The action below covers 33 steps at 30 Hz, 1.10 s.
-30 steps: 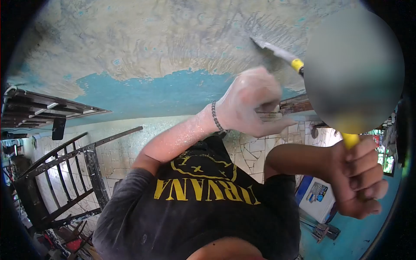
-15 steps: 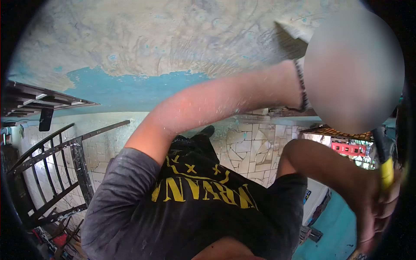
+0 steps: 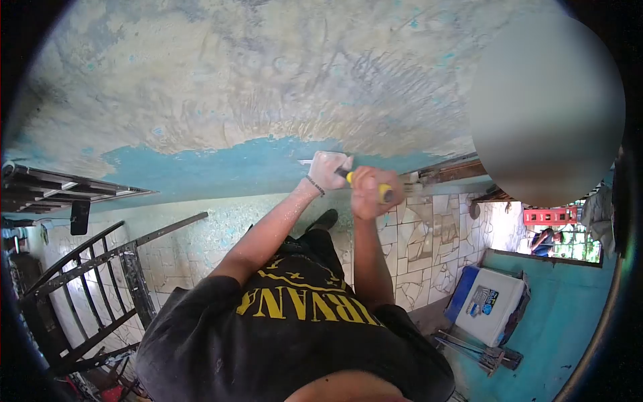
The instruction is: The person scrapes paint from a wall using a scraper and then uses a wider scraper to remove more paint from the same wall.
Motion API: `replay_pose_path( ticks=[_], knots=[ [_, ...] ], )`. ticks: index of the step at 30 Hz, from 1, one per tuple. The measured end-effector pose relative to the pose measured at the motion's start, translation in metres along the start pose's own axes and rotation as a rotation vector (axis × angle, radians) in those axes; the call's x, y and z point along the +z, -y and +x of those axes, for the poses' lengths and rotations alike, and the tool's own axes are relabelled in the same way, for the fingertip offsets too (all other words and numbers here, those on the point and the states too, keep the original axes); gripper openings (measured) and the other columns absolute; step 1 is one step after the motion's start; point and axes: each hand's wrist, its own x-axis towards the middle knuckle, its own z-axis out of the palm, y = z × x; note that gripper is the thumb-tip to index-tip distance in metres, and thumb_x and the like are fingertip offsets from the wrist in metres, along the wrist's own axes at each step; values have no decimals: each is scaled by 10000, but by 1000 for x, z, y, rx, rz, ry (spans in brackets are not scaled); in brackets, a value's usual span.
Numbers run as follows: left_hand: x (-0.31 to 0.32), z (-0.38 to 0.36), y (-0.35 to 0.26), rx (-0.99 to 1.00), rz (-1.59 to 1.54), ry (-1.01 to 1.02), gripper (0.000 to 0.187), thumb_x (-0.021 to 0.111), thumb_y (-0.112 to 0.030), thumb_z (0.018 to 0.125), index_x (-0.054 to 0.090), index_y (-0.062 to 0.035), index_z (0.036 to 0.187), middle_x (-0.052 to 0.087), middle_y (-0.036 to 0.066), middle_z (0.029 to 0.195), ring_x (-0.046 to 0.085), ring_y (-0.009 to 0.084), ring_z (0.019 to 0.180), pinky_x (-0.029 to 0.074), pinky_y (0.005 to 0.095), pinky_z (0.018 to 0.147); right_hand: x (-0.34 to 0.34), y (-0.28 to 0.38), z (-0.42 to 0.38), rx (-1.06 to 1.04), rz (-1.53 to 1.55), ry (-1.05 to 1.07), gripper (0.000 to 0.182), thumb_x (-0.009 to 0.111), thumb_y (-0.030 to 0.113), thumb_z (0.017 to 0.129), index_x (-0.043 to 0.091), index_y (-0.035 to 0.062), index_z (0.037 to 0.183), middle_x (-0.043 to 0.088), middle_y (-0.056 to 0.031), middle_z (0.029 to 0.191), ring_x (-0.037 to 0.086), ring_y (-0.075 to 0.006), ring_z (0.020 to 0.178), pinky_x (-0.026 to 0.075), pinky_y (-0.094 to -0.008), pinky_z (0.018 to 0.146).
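My left hand (image 3: pixel 327 169), whitish as if dusted or coated, is closed on a flat metal trowel (image 3: pixel 305 161); only a thin edge of its blade shows. A dark beaded bracelet (image 3: pixel 315 185) circles that wrist. Close beside it on the right, my right hand (image 3: pixel 375 193) is wrapped round a tool with a yellow-and-black handle (image 3: pixel 386 193). Its front end points at my left hand, and the working part is hidden there. Ahead is a wall (image 3: pixel 268 80) with rough whitish plaster above a strip of blue paint (image 3: pixel 221 164).
Dark metal railings (image 3: pixel 84 288) stand at the left, below a dark louvred frame (image 3: pixel 67 184). A white-and-blue box (image 3: pixel 492 305) lies at the right. A person (image 3: pixel 546 241) is outside by a red crate (image 3: pixel 549 216). Cracked-tile flooring (image 3: pixel 429 234) spreads below.
My left hand has come from the upper right down to the middle with the trowel. My right hand has moved in from the far right with its tool; the two are now close together.
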Motion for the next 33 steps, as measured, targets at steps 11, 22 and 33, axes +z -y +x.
replay_pose_path(
  ticks=[11,22,33],
  knots=[
    [-47,170,-153,559,-84,-219,347,758,-179,864,479,-144,661,439,19,520,492,242,411,394,374,401,20,191,127,-282,148,163,416,459,392,1064,393,125,752,380,-6,566,366,-134,464,347,-329,467],
    [-59,43,-47,401,49,-101,339,734,-83,824,450,-118,643,442,74,545,497,298,457,382,446,445,32,79,-9,-139,-57,97,211,591,127,909,493,115,723,527,-49,630,487,-179,542,404,-326,511],
    [-59,61,-71,81,46,-189,286,723,-137,775,468,-106,649,486,101,559,541,335,485,433,445,481,15,84,31,-107,167,157,145,564,99,946,493,45,832,566,-78,638,510,-178,504,421,-327,464]
  ],
)
